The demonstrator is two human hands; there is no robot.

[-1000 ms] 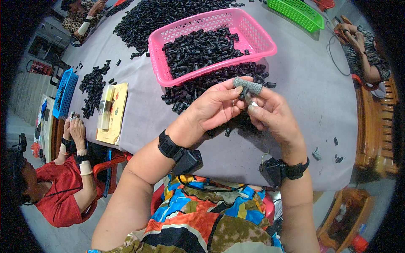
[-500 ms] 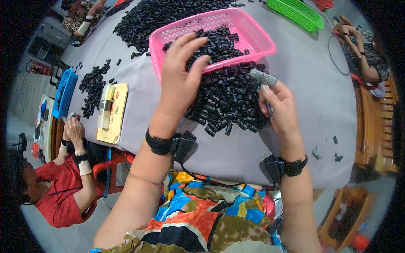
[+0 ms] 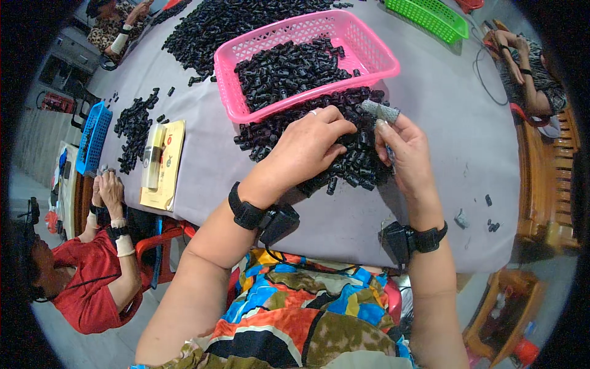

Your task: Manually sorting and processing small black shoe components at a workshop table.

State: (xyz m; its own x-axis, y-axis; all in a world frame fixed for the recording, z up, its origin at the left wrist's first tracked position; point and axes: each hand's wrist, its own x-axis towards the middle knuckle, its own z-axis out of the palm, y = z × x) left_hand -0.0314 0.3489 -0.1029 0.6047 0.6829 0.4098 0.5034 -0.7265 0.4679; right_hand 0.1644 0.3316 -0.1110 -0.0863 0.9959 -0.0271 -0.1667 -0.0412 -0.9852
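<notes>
My left hand [image 3: 310, 144] reaches into a heap of small black plastic cylinders [image 3: 353, 166] on the table. Its fingers are curled down with the tips among the pieces; whatever they pinch is hidden. To the right of the heap I hold up my right hand [image 3: 402, 150], closed, thumb against the forefinger. A grey woven wrap [image 3: 380, 111] covers that fingertip. A thin greyish tool [image 3: 392, 156] shows below the thumb, mostly hidden by the fingers. Just beyond the heap stands a pink perforated basket [image 3: 230, 95], partly filled with the same black cylinders.
A larger mound of black pieces [image 3: 203, 31] spreads behind the pink basket. On the left lie a yellow booklet [image 3: 174, 166] and a blue basket [image 3: 93, 138]; a green basket [image 3: 430, 18] is at far right. Other people sit around the table. Loose scraps [image 3: 460, 218] lie at right.
My left hand has come from over the pink basket, where its fingers were spread, down and right to the near heap, its fingers now curled. My right hand has hardly moved.
</notes>
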